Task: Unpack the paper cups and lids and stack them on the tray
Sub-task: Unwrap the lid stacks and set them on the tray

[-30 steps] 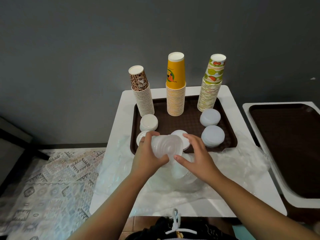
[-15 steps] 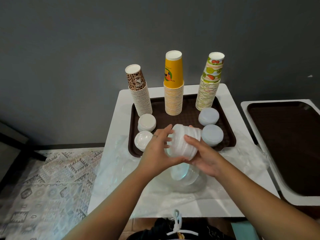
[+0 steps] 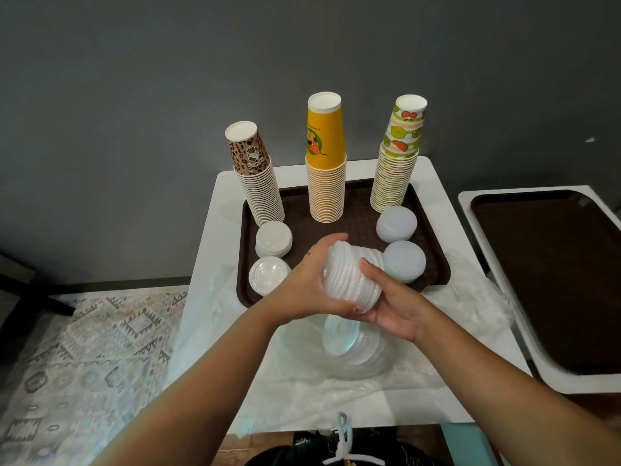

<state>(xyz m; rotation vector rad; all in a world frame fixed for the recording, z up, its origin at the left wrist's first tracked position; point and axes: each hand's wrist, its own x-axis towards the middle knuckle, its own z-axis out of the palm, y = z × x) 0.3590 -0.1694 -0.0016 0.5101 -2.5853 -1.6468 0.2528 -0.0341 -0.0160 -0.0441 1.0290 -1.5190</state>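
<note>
- Nearest, on the table (image 3: 447, 183), crumpled clear plastic wrapping (image 3: 302, 385) lies spread along the near edge, and on it sits a loose heap of lids (image 3: 353, 348) still partly in the film; their number cannot be told.
- Just above that heap both hands hold one batch of white lids (image 3: 353, 277), lifted clear of the table. The left hand (image 3: 302, 287) curls round its left end, fingers over the top; the right hand (image 3: 393, 307) cups it from the right and below, thumb across the front.
- The batch lies on its side, long axis running left to right and tipped a little. My guess is it must be turned upright before it is set down.
- The free spot on the brown tray (image 3: 433, 284) is right beyond the hands, at the tray's near middle, about equally near to both.
- On the tray stand four lid stacks: two on the left (image 3: 272, 257), two on the right (image 3: 401, 243).
- Farthest, three cup stacks stand upside down: a leopard-print stack (image 3: 255, 176), a yellow stack (image 3: 326, 159) and a fruit-print stack (image 3: 400, 156).
- A second tray (image 3: 554, 274) lies off to the right.
</note>
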